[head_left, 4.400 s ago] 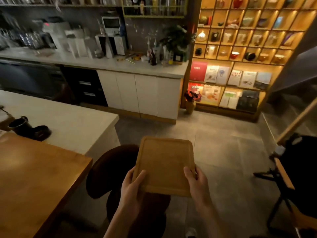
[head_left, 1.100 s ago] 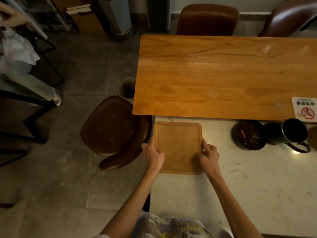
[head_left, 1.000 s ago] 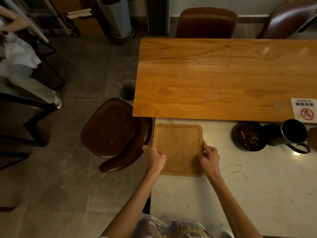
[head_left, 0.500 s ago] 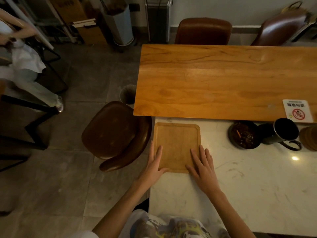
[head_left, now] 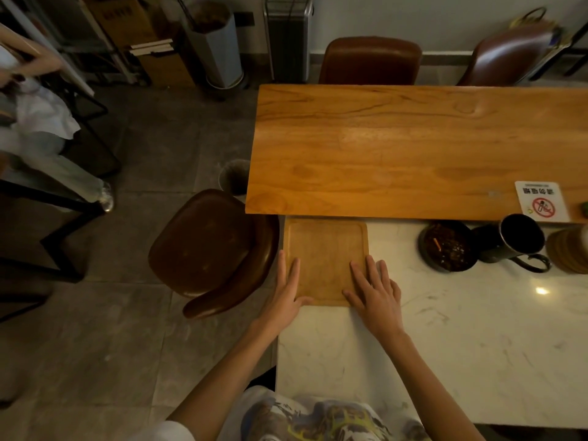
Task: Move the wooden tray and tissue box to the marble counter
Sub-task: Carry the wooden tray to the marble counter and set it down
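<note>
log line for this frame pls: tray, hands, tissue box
wooden tray: flat on marble counter, left corner | left hand: open, flat on tray edge | right hand: open, flat on tray edge | tissue box: not in view

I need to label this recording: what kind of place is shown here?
Probably a café or similar seating area: a no-smoking sign on a long wooden table, an ashtray on the marble counter, and several leather chairs.

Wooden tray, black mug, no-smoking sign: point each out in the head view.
wooden tray (head_left: 324, 249), head view, bare middle of its flat bottom
black mug (head_left: 521, 238), head view, dark inside below the rim
no-smoking sign (head_left: 542, 205), head view, centre of the card
</note>
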